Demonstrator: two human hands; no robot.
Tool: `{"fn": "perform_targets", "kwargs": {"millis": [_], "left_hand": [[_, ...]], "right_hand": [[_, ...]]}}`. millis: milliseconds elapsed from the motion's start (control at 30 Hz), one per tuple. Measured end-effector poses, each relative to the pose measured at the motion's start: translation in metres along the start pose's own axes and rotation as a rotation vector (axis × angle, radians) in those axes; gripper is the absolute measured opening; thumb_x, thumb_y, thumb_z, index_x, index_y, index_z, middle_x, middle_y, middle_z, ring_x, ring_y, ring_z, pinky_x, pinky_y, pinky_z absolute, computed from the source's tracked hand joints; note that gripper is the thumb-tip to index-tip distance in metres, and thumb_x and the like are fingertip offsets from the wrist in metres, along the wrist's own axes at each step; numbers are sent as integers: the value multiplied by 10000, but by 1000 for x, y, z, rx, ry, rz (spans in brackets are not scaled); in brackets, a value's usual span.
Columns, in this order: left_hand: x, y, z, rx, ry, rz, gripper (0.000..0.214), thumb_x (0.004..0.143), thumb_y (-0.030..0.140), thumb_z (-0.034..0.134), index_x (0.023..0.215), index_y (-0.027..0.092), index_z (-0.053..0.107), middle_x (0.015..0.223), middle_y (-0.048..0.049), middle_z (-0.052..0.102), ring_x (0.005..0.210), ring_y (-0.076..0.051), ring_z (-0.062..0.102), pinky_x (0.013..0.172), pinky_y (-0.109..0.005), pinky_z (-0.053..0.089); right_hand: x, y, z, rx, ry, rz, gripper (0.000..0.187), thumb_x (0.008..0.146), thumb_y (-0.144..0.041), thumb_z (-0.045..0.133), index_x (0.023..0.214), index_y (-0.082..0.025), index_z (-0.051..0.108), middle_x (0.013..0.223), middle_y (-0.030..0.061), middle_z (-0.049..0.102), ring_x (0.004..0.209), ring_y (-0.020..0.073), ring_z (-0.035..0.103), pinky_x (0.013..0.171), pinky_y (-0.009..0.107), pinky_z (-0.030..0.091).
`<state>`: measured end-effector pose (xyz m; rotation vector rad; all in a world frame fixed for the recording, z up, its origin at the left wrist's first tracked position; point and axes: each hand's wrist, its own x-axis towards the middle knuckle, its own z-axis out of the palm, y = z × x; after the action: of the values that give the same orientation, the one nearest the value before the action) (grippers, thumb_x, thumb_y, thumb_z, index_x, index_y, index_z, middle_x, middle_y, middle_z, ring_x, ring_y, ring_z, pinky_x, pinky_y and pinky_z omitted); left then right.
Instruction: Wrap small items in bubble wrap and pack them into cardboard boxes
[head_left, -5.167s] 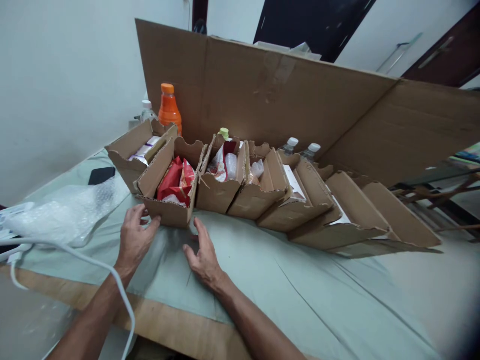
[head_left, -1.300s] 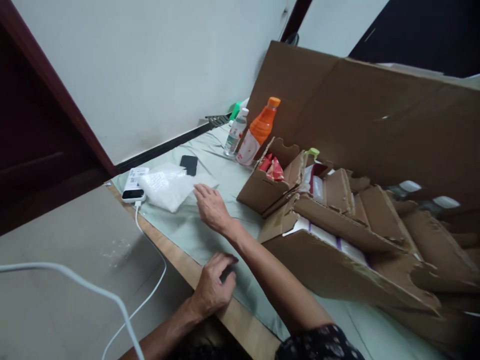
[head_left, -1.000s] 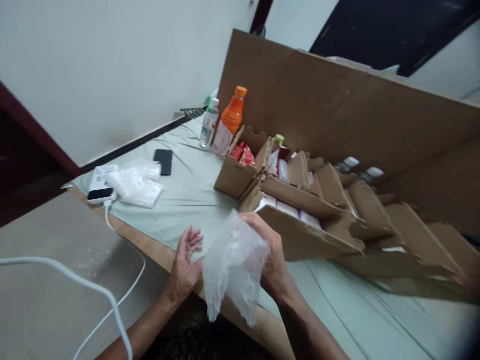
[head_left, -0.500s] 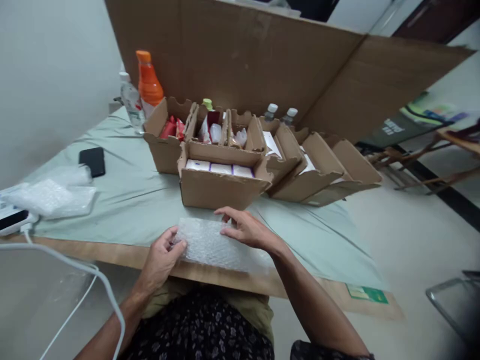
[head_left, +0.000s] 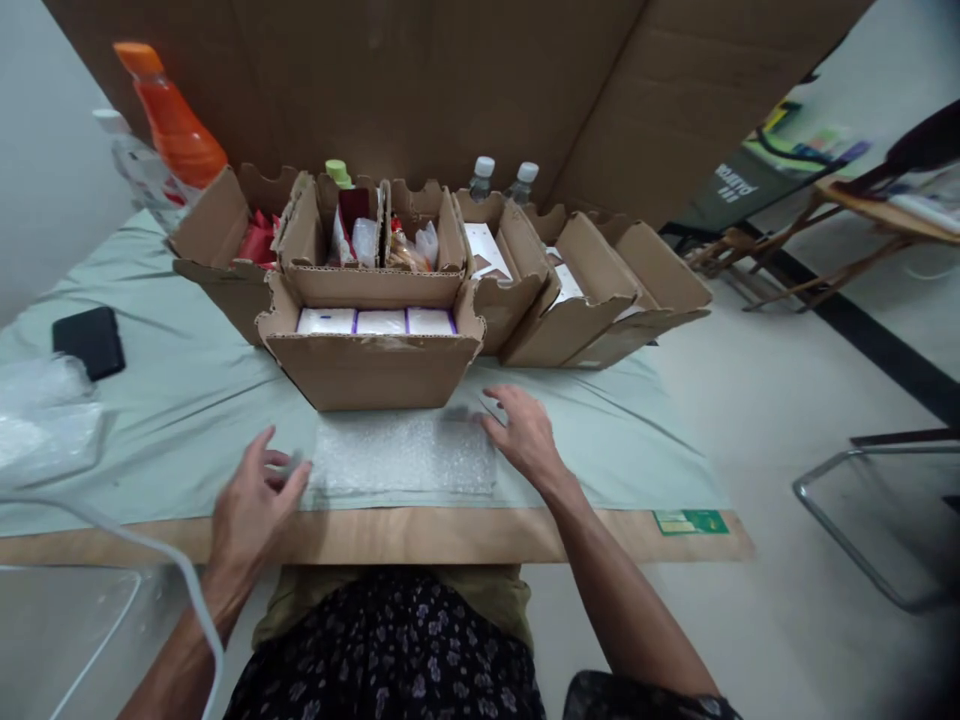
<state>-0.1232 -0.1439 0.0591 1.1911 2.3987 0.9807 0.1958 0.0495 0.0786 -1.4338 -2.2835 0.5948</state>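
Note:
A sheet of bubble wrap [head_left: 405, 453] lies flat on the green cloth near the table's front edge. My left hand [head_left: 251, 500] is at its left end, fingers spread and blurred, holding nothing. At the sheet's right end rests my right hand [head_left: 523, 435], open, fingertips on the top corner. Just behind the sheet stands a cardboard tray [head_left: 370, 370] holding white boxes with purple edges [head_left: 376, 321].
More cardboard trays [head_left: 570, 310] with packets stand in a row behind, before a tall cardboard sheet [head_left: 420, 80]. An orange bottle [head_left: 172, 120], clear bottles, a black phone [head_left: 88, 340] and more bubble wrap [head_left: 41, 420] lie left. A white cable [head_left: 150, 550] crosses the lower left.
My right hand picked a bubble wrap sheet from the left pile and both hands laid it flat before the tray. The left hand has let go of it.

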Motion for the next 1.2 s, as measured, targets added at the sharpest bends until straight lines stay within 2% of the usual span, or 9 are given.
{"fn": "perform_targets", "kwargs": {"millis": [133, 233, 333, 500, 633, 733, 867, 1033, 1200], "left_hand": [[-2, 7, -1, 120, 116, 329, 457, 942, 403, 554, 1344, 189, 592, 1225, -144, 657, 1026, -280, 661, 850, -430, 567], [-2, 21, 18, 160, -36, 622, 350, 983, 231, 474, 1297, 203, 627, 1322, -138, 646, 1247, -297, 584, 1046, -469, 493], [4, 23, 37, 266, -173, 688, 352, 967, 194, 475, 1271, 182, 652, 1280, -147, 679, 1171, -306, 609, 978, -466, 513], [12, 6, 44, 339, -229, 678, 337, 946, 229, 517, 1231, 184, 692, 1293, -146, 685, 1137, -322, 605, 882, -451, 524], [15, 3, 41, 260, -239, 685, 327, 922, 245, 531, 1185, 191, 718, 1245, -142, 702, 1108, -327, 618, 869, -469, 529], [19, 4, 30, 101, -161, 655, 292, 941, 277, 522, 1143, 203, 719, 1210, -122, 704, 1114, -287, 640, 942, -452, 533], [25, 6, 17, 175, 44, 421, 308, 929, 355, 563, 1153, 190, 695, 1237, -143, 677, 1190, -328, 604, 1057, -526, 471], [24, 12, 29, 222, -20, 325, 200, 812, 386, 630, 831, 190, 658, 1293, -209, 648, 1259, -418, 536, 1053, -596, 437], [15, 21, 24, -156, -127, 68, 218, 787, 425, 613, 838, 217, 567, 921, -83, 715, 899, -259, 679, 836, -410, 547]], "right_hand": [[-19, -28, 22, -113, 112, -205, 220, 956, -216, 570, 1130, -190, 701, 1215, 144, 719, 1092, 306, 652, 944, 464, 478], [-23, -73, 57, -152, -108, -482, 291, 972, -218, 576, 1246, -182, 666, 1409, 155, 631, 1224, 311, 596, 961, 457, 487], [-21, -90, 86, -166, -283, -635, 442, 1007, -310, 574, 1423, -162, 553, 1538, 143, 533, 1404, 287, 475, 1069, 452, 449], [-54, -13, 56, -325, -232, -418, 574, 1055, -451, 469, 1555, -174, 425, 1624, 130, 436, 1501, 283, 390, 1206, 481, 308], [-80, 36, 9, -397, -13, -184, 434, 1074, -340, 377, 1381, -147, 614, 1448, 152, 632, 1398, 306, 524, 1108, 495, 386], [-68, 30, 4, -319, 98, -144, 354, 1045, -311, 432, 1252, -176, 685, 1293, 137, 728, 1325, 302, 582, 1063, 472, 422], [-35, 6, 24, -222, 22, -114, 384, 920, -350, 632, 1244, -147, 661, 1414, 203, 632, 1330, 363, 556, 1051, 521, 437], [-31, 1, 36, 113, 36, -55, 137, 873, -348, 642, 841, -217, 618, 1249, 152, 712, 1196, 333, 630, 1001, 506, 470], [-45, -1, 28, 574, 51, 165, 280, 891, -488, 638, 965, -225, 577, 817, 34, 693, 733, 198, 655, 691, 320, 526]]}}
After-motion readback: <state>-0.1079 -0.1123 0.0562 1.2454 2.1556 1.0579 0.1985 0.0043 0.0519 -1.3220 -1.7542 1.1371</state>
